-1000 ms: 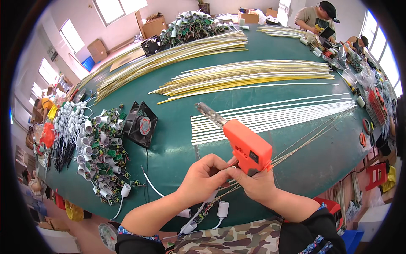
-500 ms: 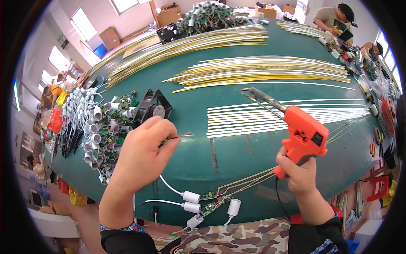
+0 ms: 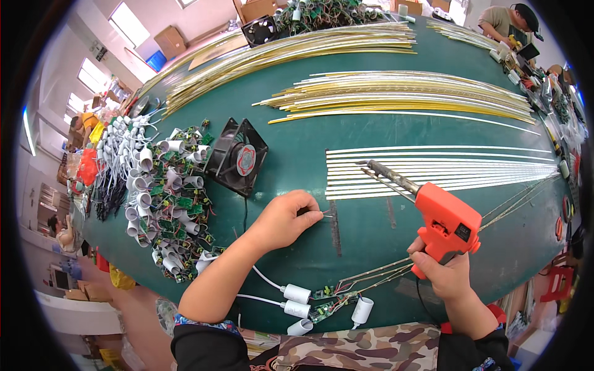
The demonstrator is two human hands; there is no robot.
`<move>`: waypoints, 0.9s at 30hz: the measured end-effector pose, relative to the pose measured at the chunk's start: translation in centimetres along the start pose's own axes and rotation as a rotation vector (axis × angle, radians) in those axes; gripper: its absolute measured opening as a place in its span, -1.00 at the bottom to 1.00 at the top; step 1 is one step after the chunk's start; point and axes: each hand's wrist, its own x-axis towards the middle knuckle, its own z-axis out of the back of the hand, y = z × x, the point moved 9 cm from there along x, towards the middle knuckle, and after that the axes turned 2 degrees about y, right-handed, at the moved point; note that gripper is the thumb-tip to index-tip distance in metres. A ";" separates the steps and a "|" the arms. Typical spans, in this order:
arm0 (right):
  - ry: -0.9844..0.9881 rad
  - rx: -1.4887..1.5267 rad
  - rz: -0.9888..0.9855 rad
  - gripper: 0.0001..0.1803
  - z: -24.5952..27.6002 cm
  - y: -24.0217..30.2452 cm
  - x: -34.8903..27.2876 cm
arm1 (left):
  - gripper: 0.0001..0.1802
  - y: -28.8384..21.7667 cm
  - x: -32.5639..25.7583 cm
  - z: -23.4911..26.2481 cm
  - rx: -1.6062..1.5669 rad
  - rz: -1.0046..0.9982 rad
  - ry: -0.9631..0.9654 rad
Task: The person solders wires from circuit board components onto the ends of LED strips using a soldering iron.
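Observation:
My right hand (image 3: 447, 276) grips the handle of an orange soldering gun (image 3: 447, 222); its metal tip (image 3: 377, 168) points up-left over a row of thin white strips (image 3: 433, 167). My left hand (image 3: 286, 217) rests on the green table (image 3: 297, 130) with its fingers pinched on a thin wire end, right beside a dark narrow strip (image 3: 335, 227) lying on the table. Below my hands, near the table's front edge, lie white tube caps (image 3: 296, 302) with small green circuit boards (image 3: 326, 304) and wires attached.
A black square fan (image 3: 237, 157) lies left of my left hand. A pile of white caps and green boards (image 3: 167, 204) fills the left side. Bundles of yellow strips (image 3: 396, 99) cross the far table. Another person (image 3: 507, 21) works at the far right.
My left hand has dropped from mid-air onto the table beside the dark strip. The soldering gun in my right hand has lowered slightly, with its tip now over the white strips.

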 end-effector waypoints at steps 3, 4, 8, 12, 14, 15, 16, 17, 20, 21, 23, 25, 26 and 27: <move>0.050 0.009 -0.066 -0.49 -0.6 -0.7 0.2 | -0.86 1.1 0.3 0.0 -0.165 0.134 0.003; 0.050 0.008 -0.072 -0.49 -0.5 -0.9 0.3 | -0.85 1.5 0.4 0.2 -0.154 0.206 0.004; 0.105 0.006 -0.083 -0.46 -1.1 -1.1 0.7 | -0.82 1.3 1.3 0.5 -0.044 0.220 0.000; 0.080 0.068 -0.084 -0.45 -2.1 -0.7 1.3 | -0.79 1.0 2.3 0.5 0.129 0.191 0.062; 0.101 0.000 -0.085 -0.47 -2.0 -1.2 1.2 | -0.78 0.7 2.8 0.5 0.171 0.187 0.088; 0.124 -0.067 -0.083 -0.48 -2.1 -1.4 1.2 | -0.77 0.5 3.0 0.5 0.216 0.181 0.110; 0.123 -0.068 -0.085 -0.48 -2.2 -1.5 1.1 | -0.77 0.3 3.2 0.6 0.214 0.182 0.111; 0.118 -0.102 -0.088 -0.50 -2.2 -1.7 1.2 | -0.78 0.3 3.5 0.4 0.236 0.185 0.140; 0.165 -0.209 -0.068 -0.47 -2.2 -2.3 1.2 | -0.79 0.1 3.8 0.2 0.274 0.187 0.186; 0.219 -0.281 -0.043 -0.42 -2.5 -2.3 1.1 | -0.79 0.1 3.8 0.1 0.291 0.186 0.202; 0.174 -0.269 -0.042 -0.49 -3.1 -1.9 1.3 | -0.79 0.4 3.9 0.0 0.301 0.169 0.191; 0.128 -0.255 -0.042 -0.55 -3.0 -2.0 1.5 | -0.78 0.4 4.0 0.0 0.312 0.153 0.180; 0.137 -0.300 0.007 -0.56 -3.1 -2.0 1.5 | -0.79 0.3 4.0 0.1 0.328 0.157 0.169; 0.146 -0.345 0.056 -0.56 -3.2 -1.8 1.6 | -0.79 0.2 4.0 0.1 0.344 0.160 0.159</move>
